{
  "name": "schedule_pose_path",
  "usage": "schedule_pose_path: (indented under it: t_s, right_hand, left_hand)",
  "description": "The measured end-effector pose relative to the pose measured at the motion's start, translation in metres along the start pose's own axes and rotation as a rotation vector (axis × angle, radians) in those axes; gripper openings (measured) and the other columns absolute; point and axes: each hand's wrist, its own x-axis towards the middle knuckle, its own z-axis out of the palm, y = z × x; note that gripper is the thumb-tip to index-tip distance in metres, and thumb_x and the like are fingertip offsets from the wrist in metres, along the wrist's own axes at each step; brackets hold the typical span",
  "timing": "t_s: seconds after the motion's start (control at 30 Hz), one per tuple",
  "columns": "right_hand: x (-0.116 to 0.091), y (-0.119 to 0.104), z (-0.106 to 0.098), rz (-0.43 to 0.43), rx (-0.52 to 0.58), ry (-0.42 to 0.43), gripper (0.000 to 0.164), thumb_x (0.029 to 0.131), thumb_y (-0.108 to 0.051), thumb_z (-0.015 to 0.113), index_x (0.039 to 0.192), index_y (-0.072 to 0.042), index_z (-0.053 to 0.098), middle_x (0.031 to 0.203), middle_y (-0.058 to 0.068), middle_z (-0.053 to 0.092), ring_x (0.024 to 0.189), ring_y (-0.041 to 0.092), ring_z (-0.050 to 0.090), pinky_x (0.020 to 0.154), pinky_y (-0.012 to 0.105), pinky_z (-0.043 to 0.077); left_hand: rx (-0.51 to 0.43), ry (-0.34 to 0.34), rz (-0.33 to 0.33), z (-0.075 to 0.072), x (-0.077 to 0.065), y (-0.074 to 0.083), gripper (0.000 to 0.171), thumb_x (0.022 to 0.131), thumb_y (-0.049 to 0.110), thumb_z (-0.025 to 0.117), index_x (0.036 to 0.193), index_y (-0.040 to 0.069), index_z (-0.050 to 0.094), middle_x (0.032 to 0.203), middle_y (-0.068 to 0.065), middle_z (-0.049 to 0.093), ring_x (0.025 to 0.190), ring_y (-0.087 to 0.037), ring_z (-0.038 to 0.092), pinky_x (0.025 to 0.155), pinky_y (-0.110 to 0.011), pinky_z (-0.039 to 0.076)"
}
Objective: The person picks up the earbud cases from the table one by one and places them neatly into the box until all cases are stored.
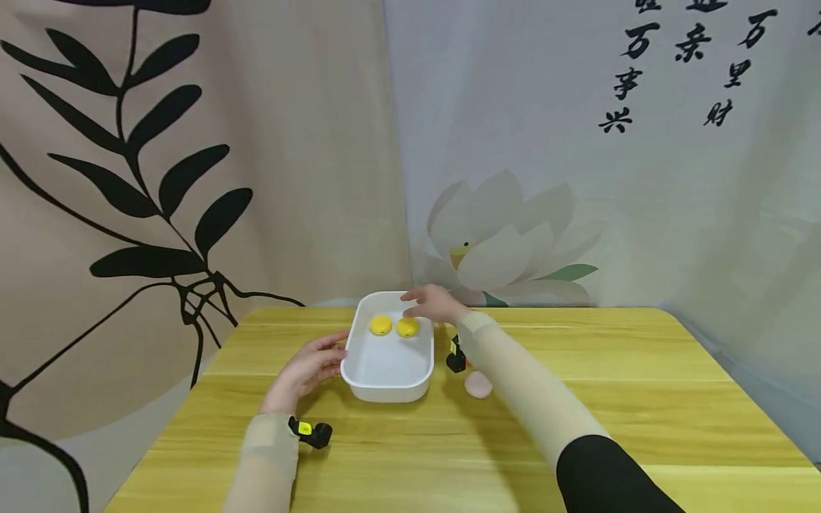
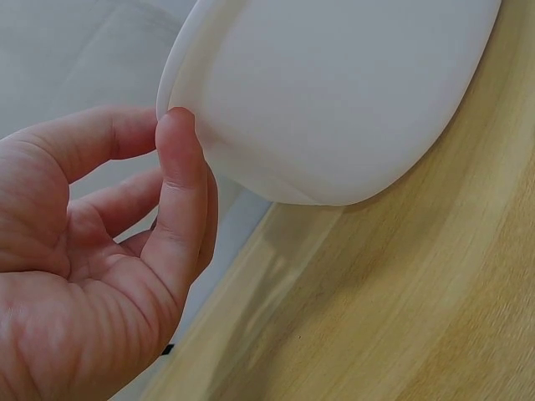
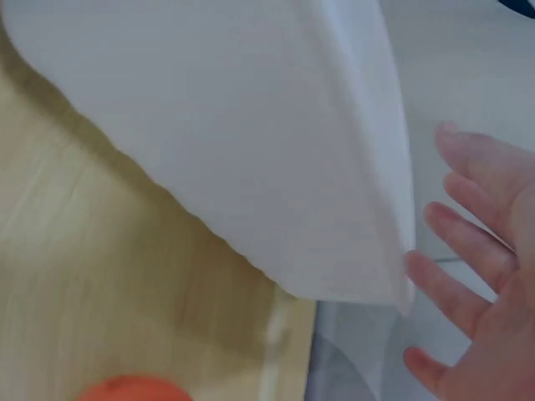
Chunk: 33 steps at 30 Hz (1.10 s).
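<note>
A white plastic tub (image 1: pixel 388 367) with rounded corners stands near the table's far edge. Two yellow round pieces (image 1: pixel 381 325) lie side by side on its floor. My left hand (image 1: pixel 311 367) holds the tub's left side, thumb at the rim and bent fingers (image 2: pixel 180 175) against the outer wall in the left wrist view. Over the far right corner reaches my right hand (image 1: pixel 436 305), palm down, fingers spread apart and nothing gripped. One of its fingertips overlaps the tub's rim in the right wrist view.
A pale pink round piece (image 1: pixel 478 385) lies on the wooden table (image 1: pixel 641 399), right of the tub. Next to it, partly hidden by the right wrist camera, is an orange-red piece (image 3: pixel 136 391). A printed curtain (image 1: pixel 321 142) hangs behind the table.
</note>
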Motion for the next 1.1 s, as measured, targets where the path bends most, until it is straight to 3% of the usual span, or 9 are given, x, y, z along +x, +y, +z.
schedule_pose_path:
  t_s: [0.3, 0.6, 0.83, 1.1]
  right_hand:
    - [-0.038, 0.001, -0.036, -0.028, 0.150, 0.036, 0.044, 0.091, -0.026, 0.069, 0.130, -0.008, 0.062, 0.132, 0.008, 0.059, 0.121, 0.028, 0.053, 0.101, 0.043, 0.043]
    - [-0.089, 0.052, -0.056, -0.028, 0.316, 0.123, 0.042, 0.092, -0.023, 0.067, 0.129, -0.005, 0.061, 0.129, 0.013, 0.060, 0.117, 0.026, 0.057, 0.098, 0.042, 0.046]
    - [-0.130, 0.087, -0.048, -0.009, 0.444, 0.130, 0.045, 0.091, -0.020, 0.069, 0.131, -0.001, 0.058, 0.132, 0.021, 0.056, 0.117, 0.031, 0.056, 0.099, 0.045, 0.044]
    - [-0.153, 0.117, -0.024, -0.010, 0.589, 0.105, 0.057, 0.089, -0.014, 0.070, 0.138, 0.006, 0.048, 0.139, 0.023, 0.048, 0.126, 0.039, 0.047, 0.104, 0.046, 0.039]
  left_hand:
    - [0.021, -0.002, 0.006, -0.002, -0.002, 0.000, 0.056, 0.096, 0.001, 0.054, 0.147, -0.004, 0.034, 0.108, -0.015, 0.053, 0.076, -0.013, 0.058, 0.068, -0.023, 0.053]
    - [0.010, -0.026, 0.019, 0.001, 0.000, 0.000, 0.056, 0.096, 0.000, 0.054, 0.147, -0.006, 0.032, 0.107, -0.013, 0.056, 0.080, -0.016, 0.060, 0.072, -0.026, 0.054]
    - [0.016, -0.031, 0.019, 0.002, 0.000, 0.002, 0.057, 0.096, 0.002, 0.054, 0.148, -0.006, 0.031, 0.106, -0.012, 0.056, 0.081, -0.015, 0.060, 0.073, -0.026, 0.054]
    - [0.035, -0.036, 0.014, 0.002, -0.003, 0.002, 0.057, 0.097, 0.004, 0.055, 0.148, -0.006, 0.030, 0.110, -0.015, 0.055, 0.083, -0.016, 0.060, 0.074, -0.026, 0.054]
